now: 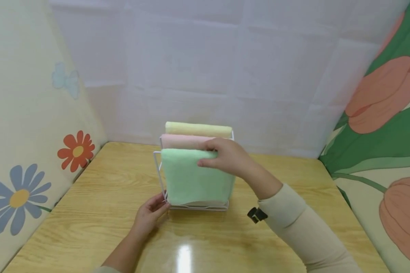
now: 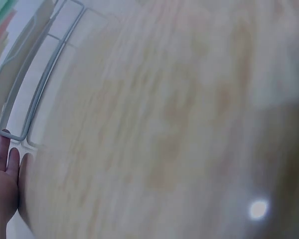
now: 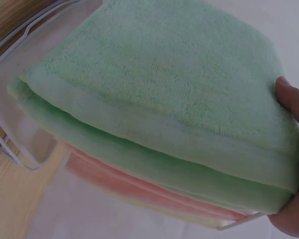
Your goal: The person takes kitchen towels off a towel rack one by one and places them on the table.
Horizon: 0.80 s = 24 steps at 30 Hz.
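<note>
A folded green towel (image 1: 198,178) stands at the front of a white wire rack (image 1: 222,208). My right hand (image 1: 230,156) pinches its top edge, thumb in front and fingers behind. Folded layers of this green towel (image 3: 164,74) fill much of the right wrist view. Behind it in the rack stand a folded pink towel (image 1: 184,141) and, farthest back, a yellow towel (image 1: 198,129). My left hand (image 1: 150,214) holds the rack's lower front left corner. In the left wrist view, its fingertips meet the wire of the rack (image 2: 42,82).
The rack stands on a wood-grain table (image 1: 102,212), towards its back. A white sheet (image 1: 191,64) hangs behind. Flower-printed panels rise at the left (image 1: 17,113) and right (image 1: 389,159). A black clip (image 1: 257,215) sits by the right sleeve cuff.
</note>
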### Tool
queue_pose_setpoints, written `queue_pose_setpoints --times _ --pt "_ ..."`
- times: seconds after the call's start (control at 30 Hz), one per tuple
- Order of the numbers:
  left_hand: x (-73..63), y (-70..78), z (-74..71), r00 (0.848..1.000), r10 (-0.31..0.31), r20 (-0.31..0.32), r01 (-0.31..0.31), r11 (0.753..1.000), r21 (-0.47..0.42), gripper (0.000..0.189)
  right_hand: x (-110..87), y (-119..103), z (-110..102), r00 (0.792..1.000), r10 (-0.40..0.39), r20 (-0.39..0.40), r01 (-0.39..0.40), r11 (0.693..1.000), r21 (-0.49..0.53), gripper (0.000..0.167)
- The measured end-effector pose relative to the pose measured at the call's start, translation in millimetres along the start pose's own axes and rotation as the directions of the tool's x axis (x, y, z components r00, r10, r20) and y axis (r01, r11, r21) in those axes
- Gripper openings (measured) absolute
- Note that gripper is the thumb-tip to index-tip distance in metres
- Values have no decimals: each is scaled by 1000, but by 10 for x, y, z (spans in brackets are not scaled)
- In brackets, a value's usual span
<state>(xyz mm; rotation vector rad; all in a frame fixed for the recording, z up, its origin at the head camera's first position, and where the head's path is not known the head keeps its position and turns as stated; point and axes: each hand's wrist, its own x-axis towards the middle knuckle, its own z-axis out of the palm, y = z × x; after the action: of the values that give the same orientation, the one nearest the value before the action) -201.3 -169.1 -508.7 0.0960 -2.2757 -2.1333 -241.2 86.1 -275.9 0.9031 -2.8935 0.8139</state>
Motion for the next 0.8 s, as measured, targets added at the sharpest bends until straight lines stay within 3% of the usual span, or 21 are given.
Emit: queue_pose_setpoints --times 0.33,0.8 --pt "-15 -36 10 1000 21 0 -21 1000 -23 52 28 24 -9 1000 0 -18 3 991 134 25" --pt "2 -73 11 999 49 1 -49 998 -25 52 58 -19 -225 995 -26 -94 42 985 168 25"
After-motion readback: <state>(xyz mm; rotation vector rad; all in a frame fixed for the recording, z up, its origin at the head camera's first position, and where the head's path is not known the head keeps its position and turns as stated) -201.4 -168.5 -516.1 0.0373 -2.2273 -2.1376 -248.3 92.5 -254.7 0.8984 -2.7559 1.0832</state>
